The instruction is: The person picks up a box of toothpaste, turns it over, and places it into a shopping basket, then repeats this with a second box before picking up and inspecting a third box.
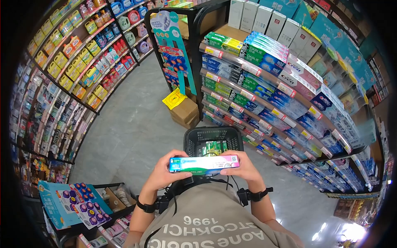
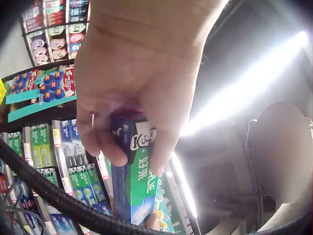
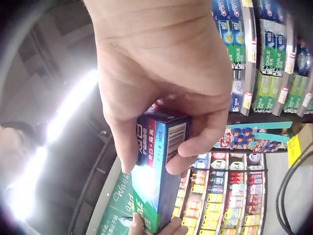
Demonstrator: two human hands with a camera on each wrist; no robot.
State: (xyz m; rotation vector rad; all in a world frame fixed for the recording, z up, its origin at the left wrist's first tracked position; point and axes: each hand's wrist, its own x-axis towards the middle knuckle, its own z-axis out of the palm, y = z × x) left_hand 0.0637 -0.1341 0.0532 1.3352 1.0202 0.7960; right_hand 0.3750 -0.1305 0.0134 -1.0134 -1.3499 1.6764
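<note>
A long toothpaste box (image 1: 204, 163), white, blue and pink with a green patch, is held level in front of the chest in the head view. The left hand (image 1: 166, 170) grips one end, and the right hand (image 1: 244, 166) grips the other. In the left wrist view, thumb and fingers of the left hand (image 2: 137, 68) pinch the box's green and dark blue end (image 2: 142, 171). The right wrist view has the right hand (image 3: 166, 68) around the end with the barcode side (image 3: 168, 152), its fingertips on that side.
A dark basket (image 1: 191, 142) with several green boxes stands just beyond the hands. Shelves of toothpaste (image 1: 264, 95) rise at the right, and shelves of bottles (image 1: 78, 62) curve along the left. A cardboard box (image 1: 184, 112) with a yellow sheet sits by the shelf end; a display stand (image 1: 62, 206) is lower left.
</note>
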